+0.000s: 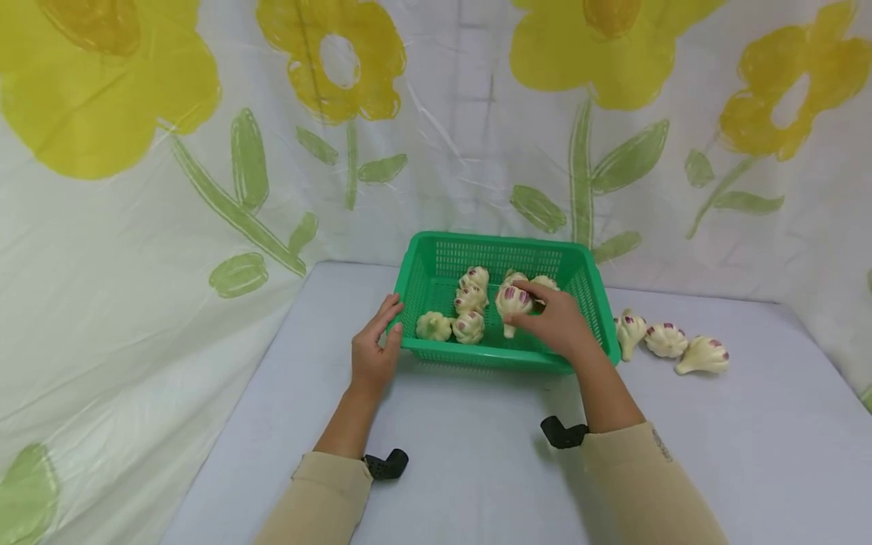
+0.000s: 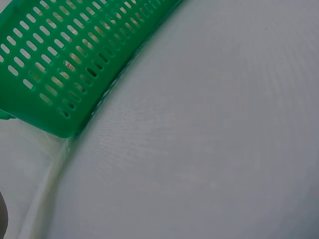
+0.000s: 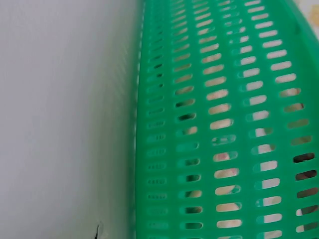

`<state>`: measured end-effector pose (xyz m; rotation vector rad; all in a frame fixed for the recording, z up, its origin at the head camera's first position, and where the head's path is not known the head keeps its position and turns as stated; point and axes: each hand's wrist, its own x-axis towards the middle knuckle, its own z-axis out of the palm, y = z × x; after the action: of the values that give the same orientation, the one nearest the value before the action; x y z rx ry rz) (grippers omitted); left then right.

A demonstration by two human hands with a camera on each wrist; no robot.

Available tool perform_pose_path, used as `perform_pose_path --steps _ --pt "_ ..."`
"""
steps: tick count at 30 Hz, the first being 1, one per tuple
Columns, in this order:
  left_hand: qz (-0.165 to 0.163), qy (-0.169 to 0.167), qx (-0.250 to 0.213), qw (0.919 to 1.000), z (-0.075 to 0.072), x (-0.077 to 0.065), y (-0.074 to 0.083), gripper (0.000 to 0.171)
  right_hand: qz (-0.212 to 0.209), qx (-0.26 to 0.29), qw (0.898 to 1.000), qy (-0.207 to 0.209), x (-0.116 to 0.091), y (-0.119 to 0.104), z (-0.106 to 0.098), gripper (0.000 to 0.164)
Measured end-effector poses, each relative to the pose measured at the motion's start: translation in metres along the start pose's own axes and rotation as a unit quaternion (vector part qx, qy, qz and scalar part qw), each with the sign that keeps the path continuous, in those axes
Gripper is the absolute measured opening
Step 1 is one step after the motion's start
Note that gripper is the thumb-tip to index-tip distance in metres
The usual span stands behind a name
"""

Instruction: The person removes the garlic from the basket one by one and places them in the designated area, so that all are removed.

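Note:
A green plastic basket [image 1: 490,353] with slotted walls stands on the table, and several garlic bulbs [image 1: 471,300] with purple patches lie inside it. Over the right half of its interior, my right hand [image 1: 557,322] pinches a garlic bulb [image 1: 514,300] between thumb and fingers, stem end downward. At the basket's front left corner, my left hand [image 1: 375,354] rests against the rim with its fingers extended. The basket's slotted wall [image 2: 65,55] fills the upper left of the left wrist view. In the right wrist view, pale shapes show through the slots of the basket wall [image 3: 214,119]; the hand is hidden there.
To the right of the basket, three more garlic bulbs [image 1: 666,341] lie on the white table [image 1: 470,454]. Behind the table hangs a white curtain [image 1: 443,151] printed with yellow flowers. A black wrist mount [image 1: 387,464] sticks out from each sleeve cuff.

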<state>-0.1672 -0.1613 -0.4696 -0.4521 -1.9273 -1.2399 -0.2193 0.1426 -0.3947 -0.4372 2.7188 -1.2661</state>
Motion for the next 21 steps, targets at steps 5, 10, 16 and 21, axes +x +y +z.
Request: perform_pose_path --steps 5,10,16,21 --pt "-0.006 -0.007 -0.001 1.0000 -0.001 -0.001 0.001 0.032 -0.022 0.036 0.995 0.089 -0.015 0.001 -0.003 0.067" --pt "-0.001 0.002 -0.004 1.0000 -0.004 0.007 0.025 0.031 -0.076 0.081 0.973 0.202 -0.033 0.008 -0.017 0.057" --pt "-0.019 0.001 0.000 0.9998 -0.004 0.006 0.024 0.031 -0.078 0.152 0.938 0.302 -0.056 0.025 -0.042 0.057" --pt "-0.025 -0.007 -0.001 0.9997 -0.003 0.007 0.023 0.031 -0.013 0.157 0.916 0.370 -0.078 0.045 -0.065 0.061"
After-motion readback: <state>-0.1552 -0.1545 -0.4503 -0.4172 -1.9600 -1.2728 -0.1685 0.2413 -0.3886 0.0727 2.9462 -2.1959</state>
